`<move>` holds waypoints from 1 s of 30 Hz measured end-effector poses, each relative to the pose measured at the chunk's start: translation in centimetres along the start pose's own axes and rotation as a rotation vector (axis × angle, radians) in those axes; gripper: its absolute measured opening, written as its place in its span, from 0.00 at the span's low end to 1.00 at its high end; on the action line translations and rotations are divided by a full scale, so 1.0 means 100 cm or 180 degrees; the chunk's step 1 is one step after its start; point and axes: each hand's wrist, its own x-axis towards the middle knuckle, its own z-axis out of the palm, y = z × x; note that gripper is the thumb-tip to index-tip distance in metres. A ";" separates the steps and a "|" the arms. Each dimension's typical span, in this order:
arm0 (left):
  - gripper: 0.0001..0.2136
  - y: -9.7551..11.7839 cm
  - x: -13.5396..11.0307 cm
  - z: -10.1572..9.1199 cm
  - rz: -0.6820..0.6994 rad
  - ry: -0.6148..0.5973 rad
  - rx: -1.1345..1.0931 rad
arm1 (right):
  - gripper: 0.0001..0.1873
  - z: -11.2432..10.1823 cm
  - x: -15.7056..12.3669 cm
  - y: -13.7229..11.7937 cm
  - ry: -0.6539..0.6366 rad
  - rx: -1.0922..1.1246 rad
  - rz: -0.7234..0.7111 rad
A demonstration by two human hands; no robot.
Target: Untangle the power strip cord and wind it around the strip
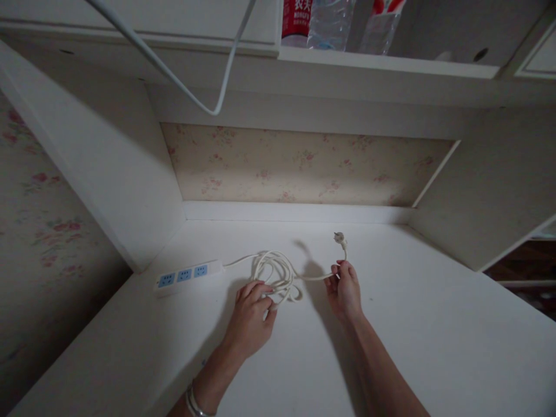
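A white power strip (pixel 189 275) with blue socket faces lies at the left on the white desktop. Its off-white power cord (pixel 280 267) runs right into a loose coil. My left hand (pixel 252 313), with a silver bracelet at the wrist, has its fingers curled over the near left side of that coil. To the right, my right hand (pixel 344 288) pinches the cord a little below its plug (pixel 339 238). The plug sticks up above the fingers, prongs toward the upper left, raised off the desktop.
White side panels stand left and right of the desktop (pixel 417 324). A floral-papered wall (pixel 304 165) closes the back. Overhead, a shelf (pixel 386 62) holds several bottles (pixel 332 23), and a white cable loop (pixel 216 110) hangs down at upper left.
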 end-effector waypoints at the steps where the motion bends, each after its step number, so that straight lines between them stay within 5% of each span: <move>1: 0.08 -0.004 0.001 -0.001 -0.0040 0.0052 -0.0001 | 0.16 -0.004 0.004 -0.002 0.0097 0.0028 -0.0082; 9: 0.09 -0.036 0.002 -0.008 -0.0410 0.0523 0.0039 | 0.11 -0.033 0.033 -0.015 0.1016 -0.0017 -0.0535; 14: 0.10 -0.046 0.005 -0.003 -0.1319 0.1028 -0.0249 | 0.09 -0.041 0.041 -0.011 0.1287 -0.0219 -0.0630; 21: 0.12 -0.038 0.011 -0.006 -0.2797 0.0831 -0.2691 | 0.11 -0.048 0.051 0.001 0.1166 -0.0505 -0.0613; 26: 0.20 -0.034 0.011 -0.016 -0.3063 0.0920 -0.3898 | 0.10 -0.053 0.054 0.006 0.1119 -0.0607 -0.0581; 30: 0.11 -0.034 0.013 -0.020 -0.3313 0.0915 -0.4418 | 0.12 -0.055 0.054 0.005 0.1108 -0.0652 -0.0637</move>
